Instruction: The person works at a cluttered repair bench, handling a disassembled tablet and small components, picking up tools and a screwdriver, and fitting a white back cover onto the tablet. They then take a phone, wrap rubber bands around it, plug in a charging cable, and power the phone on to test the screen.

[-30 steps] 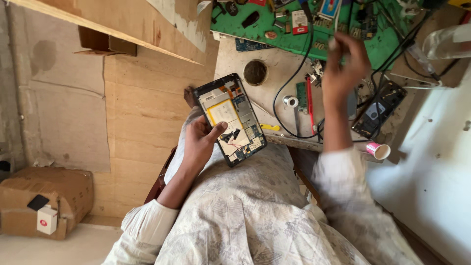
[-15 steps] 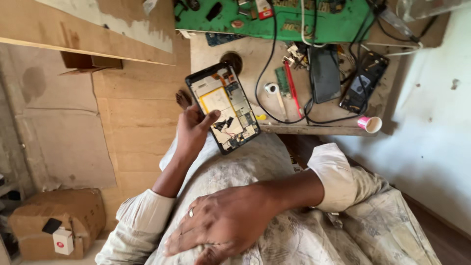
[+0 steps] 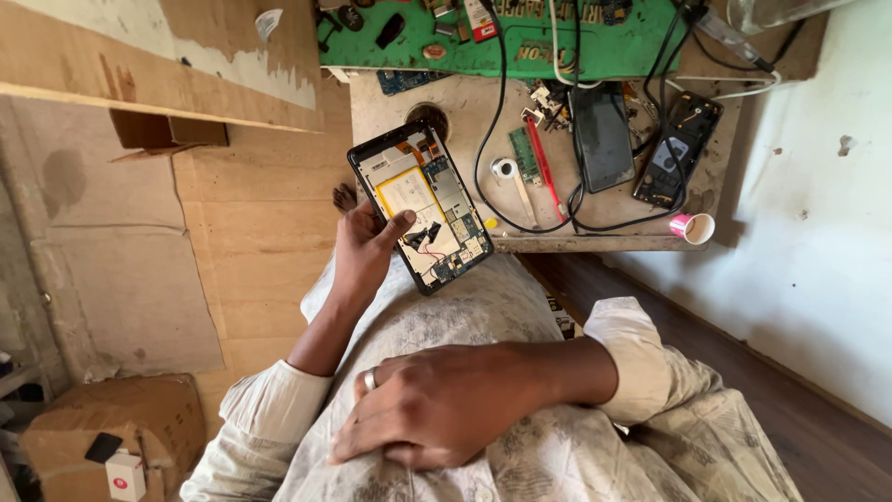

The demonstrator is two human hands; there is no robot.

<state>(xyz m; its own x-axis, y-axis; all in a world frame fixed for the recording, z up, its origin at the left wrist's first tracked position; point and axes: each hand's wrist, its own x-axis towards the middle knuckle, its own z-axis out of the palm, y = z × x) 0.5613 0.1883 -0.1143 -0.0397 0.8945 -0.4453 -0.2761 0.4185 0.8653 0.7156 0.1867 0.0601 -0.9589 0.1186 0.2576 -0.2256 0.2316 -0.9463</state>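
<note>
In the head view, an opened phone [image 3: 423,206] with its back cover off was held up in the left hand [image 3: 364,249], above the lap and just in front of the bench edge. The fingers were wrapped behind the phone's lower left side, and the thumb [image 3: 398,223] was pressed on the exposed inside, beside the pale battery. The phone was tilted, its top end toward the bench. Circuit boards and a small red wire were seen in its lower half.

The right hand [image 3: 437,404] was laid flat on the thigh, palm down, fingers spread loosely over the patterned cloth [image 3: 576,455]; nothing was held in it. A ring [image 3: 370,378] was worn on one finger.

Beyond the phone, a bench [image 3: 465,112] was seen, with a green mat [image 3: 557,46] at its far side. On the bench were lain a dark phone [image 3: 602,135], a second opened handset [image 3: 676,149] to its right, a red-handled tool [image 3: 546,172] and black cables [image 3: 492,177] looped across the top. A small pink-rimmed cup [image 3: 693,227] was set on its side at the bench's near right corner. A cardboard box [image 3: 111,437] was seen on the floor at lower left, well apart from both hands.
</note>
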